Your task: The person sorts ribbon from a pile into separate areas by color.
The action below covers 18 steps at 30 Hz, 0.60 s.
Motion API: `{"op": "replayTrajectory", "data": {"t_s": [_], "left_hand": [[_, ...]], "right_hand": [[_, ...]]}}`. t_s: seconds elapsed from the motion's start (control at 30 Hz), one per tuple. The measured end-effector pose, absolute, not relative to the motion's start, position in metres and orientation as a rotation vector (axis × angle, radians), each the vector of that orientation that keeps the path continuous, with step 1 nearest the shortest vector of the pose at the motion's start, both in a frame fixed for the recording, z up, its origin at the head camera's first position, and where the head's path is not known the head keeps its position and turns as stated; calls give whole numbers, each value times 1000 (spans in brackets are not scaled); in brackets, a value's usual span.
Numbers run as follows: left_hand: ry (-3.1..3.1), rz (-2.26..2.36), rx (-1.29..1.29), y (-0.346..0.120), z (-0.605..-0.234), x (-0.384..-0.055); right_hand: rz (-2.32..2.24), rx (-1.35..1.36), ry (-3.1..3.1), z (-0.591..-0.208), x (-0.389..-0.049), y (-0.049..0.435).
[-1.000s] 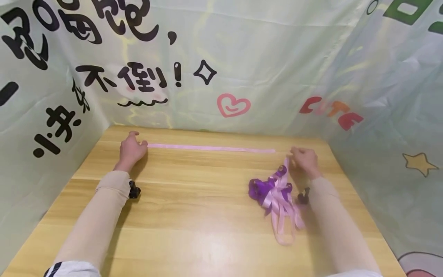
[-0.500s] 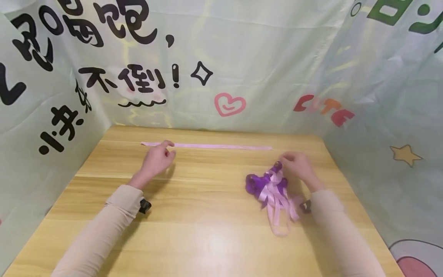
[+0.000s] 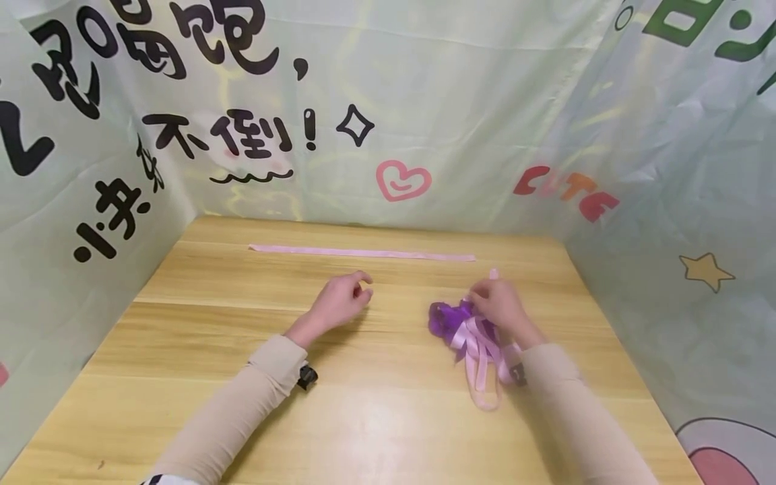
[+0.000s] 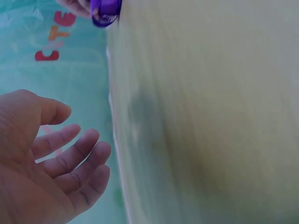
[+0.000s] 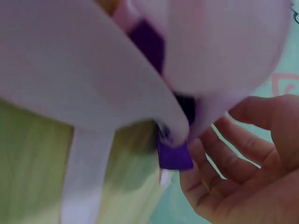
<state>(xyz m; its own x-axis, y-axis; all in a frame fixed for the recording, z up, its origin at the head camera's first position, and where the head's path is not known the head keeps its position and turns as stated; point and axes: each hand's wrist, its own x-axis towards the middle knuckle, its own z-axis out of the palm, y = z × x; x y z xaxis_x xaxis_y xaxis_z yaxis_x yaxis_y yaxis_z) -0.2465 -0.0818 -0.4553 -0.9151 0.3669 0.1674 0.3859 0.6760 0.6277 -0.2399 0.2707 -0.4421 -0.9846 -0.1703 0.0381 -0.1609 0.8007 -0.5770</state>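
A bunch of purple and pink satin ribbons lies right of the table's middle. My right hand is at its upper right side, with bent fingers against the ribbons. Up close in the right wrist view, a purple fold lies by the fingertips. Pink ribbon covers the thumb tip there, so a pinch cannot be made out. My left hand hovers over the table left of the bunch, holding nothing. Its fingers are loosely bent and the thumb stands apart. One pink ribbon lies straight along the table's far side.
The wooden table is enclosed at the back and sides by pale printed cloth. A short pink ribbon end shows just behind my right hand. A small black device sits at my left wrist.
My left hand has left the straight ribbon's left end and moved right and nearer, towards the bunch. My right hand has shifted left and slightly nearer, over the bunch. The straight ribbon stays in place.
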Motion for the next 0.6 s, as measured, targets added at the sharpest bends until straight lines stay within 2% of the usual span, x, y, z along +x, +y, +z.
{"op": "replayTrajectory", "data": {"t_s": [0.3, 0.6], "left_hand": [[-2827, -1115, -732, -47, -459, -247], [-2851, -1202, -826, -11, -449, -242]], "right_hand": [[-1060, -322, 2944, -448, -237, 257], [-1193, -354, 2834, -432, -229, 241]]}}
